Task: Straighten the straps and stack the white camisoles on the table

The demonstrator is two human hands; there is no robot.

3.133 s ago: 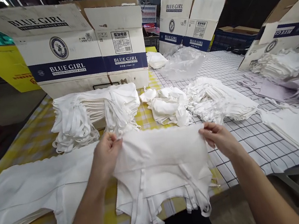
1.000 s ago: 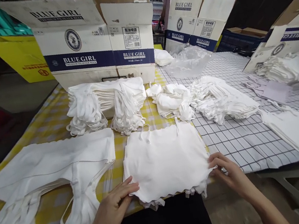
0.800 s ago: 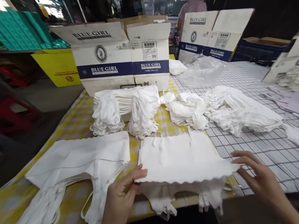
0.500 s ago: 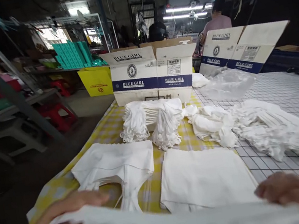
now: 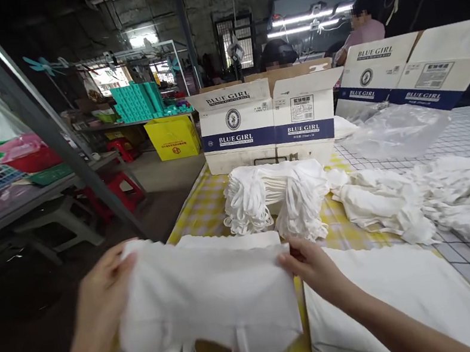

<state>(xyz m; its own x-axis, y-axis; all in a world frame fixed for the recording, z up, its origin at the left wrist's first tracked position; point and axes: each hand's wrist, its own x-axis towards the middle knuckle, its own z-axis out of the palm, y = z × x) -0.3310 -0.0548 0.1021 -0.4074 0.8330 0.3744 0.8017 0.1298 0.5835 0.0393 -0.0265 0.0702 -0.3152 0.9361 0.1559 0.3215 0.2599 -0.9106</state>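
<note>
My left hand (image 5: 105, 290) and my right hand (image 5: 311, 262) pinch the upper corners of a white camisole (image 5: 209, 289), stretched between them. Its straight edge is uppermost and its thin straps dangle below. Partly hidden behind it lies a white cloth pile (image 5: 232, 240) on the yellow checked cloth (image 5: 195, 207). Under my right forearm is a flat stack of white fabric (image 5: 386, 289). Farther back sits a neat stack of white camisoles (image 5: 276, 187), with bunches of straps hanging down its front.
Two open Blue Girl cartons (image 5: 258, 117) (image 5: 414, 68) stand at the back. Crumpled white garments (image 5: 385, 204) and a clear plastic bag (image 5: 399, 129) lie to the right. A metal post (image 5: 58, 128) rises at left; several people are in the background.
The camisole swung from near my body, edge-on, to hanging upright over the left pile. My hands moved forward and closer together. The view turned left.
</note>
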